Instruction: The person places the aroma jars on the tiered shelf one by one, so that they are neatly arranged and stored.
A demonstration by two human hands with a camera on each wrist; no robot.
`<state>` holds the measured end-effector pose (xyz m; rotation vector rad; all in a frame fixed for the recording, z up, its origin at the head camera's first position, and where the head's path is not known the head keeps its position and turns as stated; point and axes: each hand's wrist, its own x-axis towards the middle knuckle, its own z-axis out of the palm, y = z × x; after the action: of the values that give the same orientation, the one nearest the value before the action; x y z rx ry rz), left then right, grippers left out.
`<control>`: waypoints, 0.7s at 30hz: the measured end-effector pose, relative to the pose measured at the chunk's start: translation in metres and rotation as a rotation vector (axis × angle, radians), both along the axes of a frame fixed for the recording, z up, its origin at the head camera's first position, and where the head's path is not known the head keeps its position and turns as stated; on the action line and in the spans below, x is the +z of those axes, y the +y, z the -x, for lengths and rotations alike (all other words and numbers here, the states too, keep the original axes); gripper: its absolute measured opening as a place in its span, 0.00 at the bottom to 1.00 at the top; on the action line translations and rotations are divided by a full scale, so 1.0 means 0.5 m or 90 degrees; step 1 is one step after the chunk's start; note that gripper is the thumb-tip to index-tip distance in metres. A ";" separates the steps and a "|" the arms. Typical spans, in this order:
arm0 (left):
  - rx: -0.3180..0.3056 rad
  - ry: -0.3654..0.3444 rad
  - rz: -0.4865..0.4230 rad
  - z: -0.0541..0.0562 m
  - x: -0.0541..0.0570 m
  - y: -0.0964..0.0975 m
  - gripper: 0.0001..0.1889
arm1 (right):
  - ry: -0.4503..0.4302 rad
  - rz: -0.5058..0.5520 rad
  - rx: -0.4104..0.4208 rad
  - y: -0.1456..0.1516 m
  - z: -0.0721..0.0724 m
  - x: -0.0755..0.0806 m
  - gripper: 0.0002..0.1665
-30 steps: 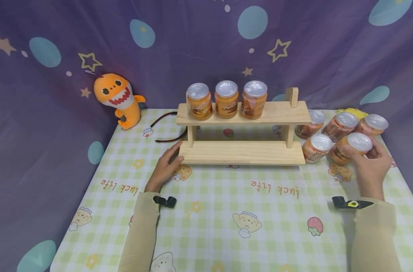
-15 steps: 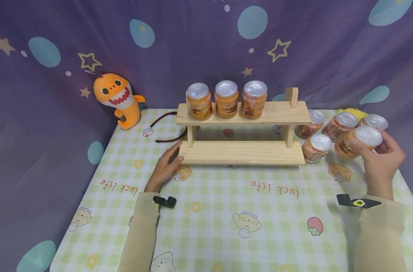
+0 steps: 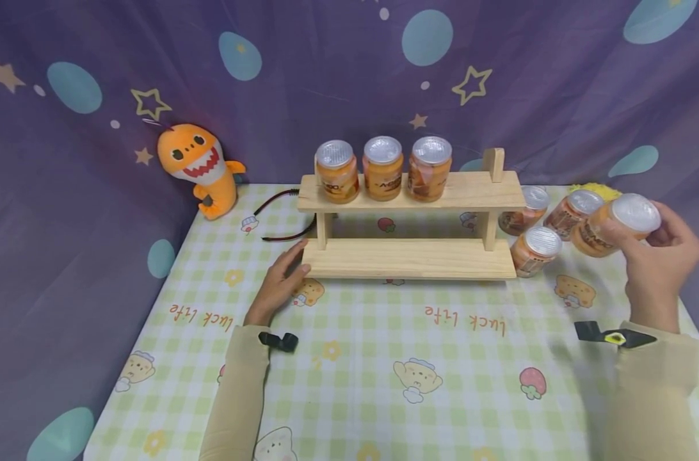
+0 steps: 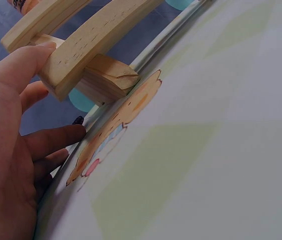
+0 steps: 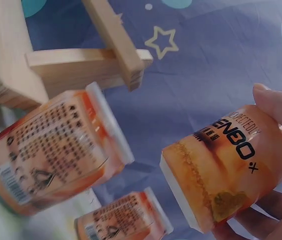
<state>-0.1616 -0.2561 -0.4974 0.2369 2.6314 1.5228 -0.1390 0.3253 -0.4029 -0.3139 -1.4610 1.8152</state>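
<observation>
The right hand grips an orange jar, tilted; the left hand, relaxed and uncurled, touches the wooden shelf.

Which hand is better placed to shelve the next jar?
Probably the right hand: it grips a jar, and the upper shelf has room at the right. The left hand touches the lower shelf's left end.

A wooden shelf carries three upright jars.

Dim wrist views; brighter head view; glare on lids
</observation>
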 end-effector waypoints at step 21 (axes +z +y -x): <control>0.004 0.016 0.013 -0.002 -0.001 -0.001 0.30 | -0.022 -0.004 0.065 -0.063 0.038 0.095 0.31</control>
<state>-0.1605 -0.2566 -0.4980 0.2486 2.6684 1.5036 -0.1579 0.2939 -0.3556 -0.2742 -1.5303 1.8941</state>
